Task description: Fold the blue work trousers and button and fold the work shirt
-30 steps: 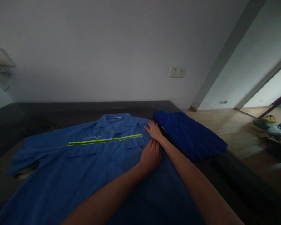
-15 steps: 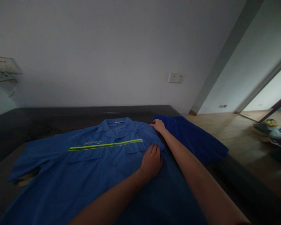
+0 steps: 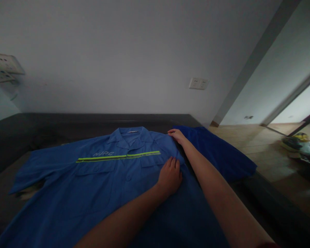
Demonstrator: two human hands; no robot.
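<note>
A blue short-sleeved work shirt (image 3: 100, 193) lies spread face up, with a yellow-green and grey stripe across the chest, pale letters, flap pockets and an open collar. Its left-hand sleeve is stretched out to the side; the right-hand sleeve does not show spread out. My left hand (image 3: 170, 175) rests on the cloth below the right-hand shoulder, palm down and fingers extended. Farther up, at that shoulder's outer edge, my right hand (image 3: 176, 135) has its fingertips and thumb closed on the fabric.
A darker blue cloth (image 3: 217, 151) lies to the right of the shirt. Both are on a dark surface with a raised back edge (image 3: 105, 119) against the wall. A wall socket (image 3: 198, 83) is above. Assorted items (image 3: 299, 144) lie on the wooden floor at far right.
The view has shifted slightly. Both hands stay in nearly the same places on the shirt, and the right fingers look a little straighter along the shoulder edge.
</note>
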